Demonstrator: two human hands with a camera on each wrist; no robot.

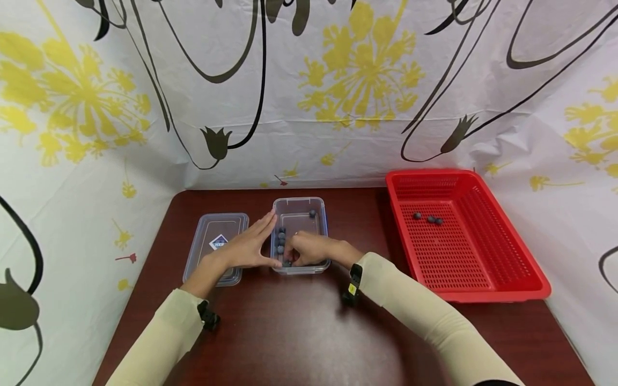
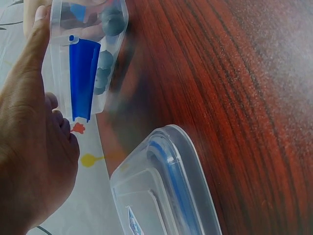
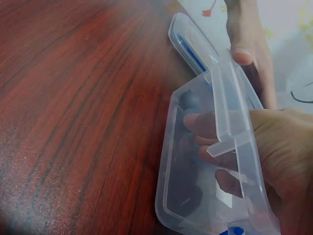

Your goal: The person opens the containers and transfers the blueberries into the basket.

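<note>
A clear plastic box [image 1: 299,269] with blue-edged clips stands on the table. Several small dark blue-grey balls [image 1: 281,241] line its left side, and one ball [image 1: 312,213] lies at its far right corner. My right hand [image 1: 309,248] reaches inside, fingers curled down at a ball [image 3: 190,100] in the near left corner; its fingertips partly hide that ball. My left hand [image 1: 248,249] is spread along the box's left wall, thumb at the near corner and fingertips at the far rim. A blue clip [image 2: 84,81] hangs beside it.
The clear lid [image 1: 203,247] with a blue-and-white label lies left of the box, partly under my left forearm. At the right stands a red perforated basket [image 1: 473,297] with a few dark balls [image 1: 431,219] inside. Patterned cloth [image 1: 309,155] rises behind the table.
</note>
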